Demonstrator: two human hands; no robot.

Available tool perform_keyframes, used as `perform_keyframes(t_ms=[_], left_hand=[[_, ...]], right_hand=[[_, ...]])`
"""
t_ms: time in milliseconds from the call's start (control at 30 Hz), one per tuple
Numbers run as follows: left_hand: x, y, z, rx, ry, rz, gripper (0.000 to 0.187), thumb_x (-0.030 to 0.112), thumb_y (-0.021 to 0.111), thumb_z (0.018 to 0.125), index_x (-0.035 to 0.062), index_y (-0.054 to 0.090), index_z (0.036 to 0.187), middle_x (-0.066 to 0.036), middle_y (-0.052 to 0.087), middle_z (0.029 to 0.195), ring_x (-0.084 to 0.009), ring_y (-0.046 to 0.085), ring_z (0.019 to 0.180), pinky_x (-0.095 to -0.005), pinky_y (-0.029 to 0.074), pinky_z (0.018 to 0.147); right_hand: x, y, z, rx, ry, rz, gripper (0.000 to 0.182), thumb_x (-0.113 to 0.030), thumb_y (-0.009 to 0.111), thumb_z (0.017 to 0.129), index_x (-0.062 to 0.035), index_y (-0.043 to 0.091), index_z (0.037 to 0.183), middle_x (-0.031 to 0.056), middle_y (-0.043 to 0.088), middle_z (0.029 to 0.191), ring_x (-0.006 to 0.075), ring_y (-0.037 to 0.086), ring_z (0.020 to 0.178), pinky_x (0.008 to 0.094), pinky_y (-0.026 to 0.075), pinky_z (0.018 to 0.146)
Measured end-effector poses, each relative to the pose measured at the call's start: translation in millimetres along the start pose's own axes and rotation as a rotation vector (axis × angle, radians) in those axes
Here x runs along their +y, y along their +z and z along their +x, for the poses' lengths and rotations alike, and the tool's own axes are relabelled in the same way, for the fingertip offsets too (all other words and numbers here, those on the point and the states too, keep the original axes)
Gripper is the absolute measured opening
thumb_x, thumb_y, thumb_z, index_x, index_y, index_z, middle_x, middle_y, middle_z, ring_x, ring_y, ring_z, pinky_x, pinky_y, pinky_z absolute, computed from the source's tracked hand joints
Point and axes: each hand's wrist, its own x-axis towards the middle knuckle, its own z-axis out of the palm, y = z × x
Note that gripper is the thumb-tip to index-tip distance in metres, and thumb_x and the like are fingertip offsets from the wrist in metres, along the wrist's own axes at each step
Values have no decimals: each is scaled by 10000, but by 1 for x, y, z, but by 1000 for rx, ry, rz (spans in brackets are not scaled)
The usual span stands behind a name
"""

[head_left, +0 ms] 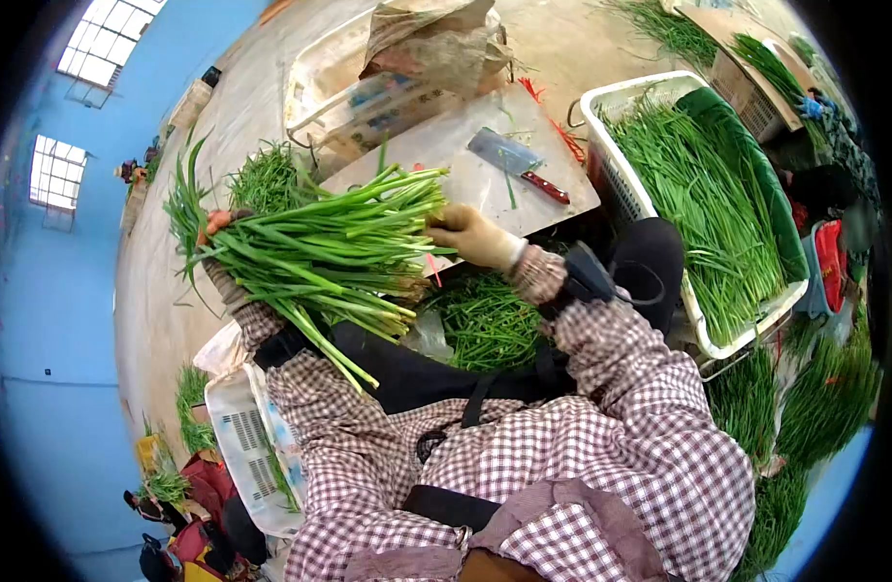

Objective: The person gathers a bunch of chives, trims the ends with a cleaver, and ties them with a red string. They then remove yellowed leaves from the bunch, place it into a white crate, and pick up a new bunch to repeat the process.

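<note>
A large bunch of garlic chives (320, 242), with long green leaves and pale stem ends, lies across in front of me. My left hand (218, 223) is mostly hidden behind the leaves at the far left; its visible fingers are wrapped round the bunch. At the pale ends, my right hand (470, 236), in a cream glove, has its fingers bent and closed on some of the stems. Beyond it, a cleaver (507, 153) with a dark red handle rests on a white board (456, 179). More cut greens (490, 325) lie low between my legs.
At the right stands a white crate (698, 335) full of greens with a green cloth inside. Another white crate (301, 73) holds brown sacking at the back. A white basket (238, 436) is at lower left. Red ties (570, 141) lie by the board; a person (844, 145) is at far right.
</note>
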Motion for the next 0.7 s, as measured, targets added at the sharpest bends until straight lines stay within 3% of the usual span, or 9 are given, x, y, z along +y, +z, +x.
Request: perform_keyframes(t_ms=[33, 100, 133, 167, 200, 267, 333, 533, 700], left_hand=[[14, -8, -3, 5, 24, -15, 64, 49, 569, 770, 79, 512, 764, 5, 534, 739, -110, 523, 742, -246, 436, 767], [30, -18, -15, -38, 135, -73, 103, 38, 596, 746, 83, 518, 797, 11, 534, 722, -103, 530, 713, -238, 455, 718], [37, -24, -23, -89, 201, -3, 126, 32, 604, 737, 84, 520, 815, 11, 535, 716, -102, 534, 711, -233, 461, 708], [37, -30, -26, -270, -53, -190, 180, 40, 628, 725, 87, 517, 859, 11, 538, 710, -103, 548, 732, -233, 467, 724], [46, -41, -30, -348, 36, 28, 232, 104, 640, 753, 94, 492, 931, 16, 545, 752, -107, 555, 795, -262, 471, 760], [41, -59, -27, -556, -3, 13, 266, 161, 632, 787, 110, 459, 982, 28, 545, 808, -110, 543, 871, -296, 469, 786], [28, -51, -31, -564, -50, 146, 217, 189, 597, 821, 143, 434, 958, 44, 537, 826, -116, 526, 921, -374, 453, 825], [-7, -55, -31, -693, -73, 281, 189, 199, 568, 823, 152, 420, 931, 33, 580, 830, -120, 559, 881, -335, 400, 811], [-18, -67, -24, -720, -118, 333, 208, 230, 598, 814, 161, 430, 915, 66, 596, 753, -88, 580, 795, -272, 348, 734]], right_hand=[[1, -2, -14, 68, -195, -7, 201, -216, 557, 888, -31, 622, 935, -21, 551, 666, 59, 469, 549, 216, 423, 517], [-7, -28, -54, -254, 319, 135, 213, -209, 567, 882, -18, 639, 944, -9, 590, 698, 67, 502, 591, 232, 447, 561], [9, -32, -69, -291, 187, -35, 189, -199, 591, 859, -44, 660, 941, 17, 636, 724, 103, 546, 628, 260, 472, 617], [17, -38, -78, -301, 321, -352, 170, -187, 618, 825, -81, 671, 947, 58, 659, 772, 138, 583, 682, 272, 481, 684], [40, -44, -86, -187, 222, -763, 202, -170, 644, 791, -119, 668, 985, 90, 646, 831, 147, 594, 750, 267, 477, 715], [22, -52, -80, 118, -50, -622, 320, -141, 664, 768, -126, 624, 1085, 86, 620, 977, 154, 589, 805, 270, 473, 727], [-37, -57, -62, 133, 27, -335, 487, -116, 691, 735, -140, 547, 1200, 74, 565, 1109, 180, 581, 846, 282, 474, 743], [-82, -24, -19, -184, -414, -752, 911, -110, 756, 573, -175, 317, 1368, 128, 389, 1349, 342, 514, 1073, 407, 462, 874], [-87, 25, -21, -367, -478, -839, 736, -20, 584, 642, -199, 380, 1326, 125, 486, 1207, 325, 590, 867, 401, 507, 661]])
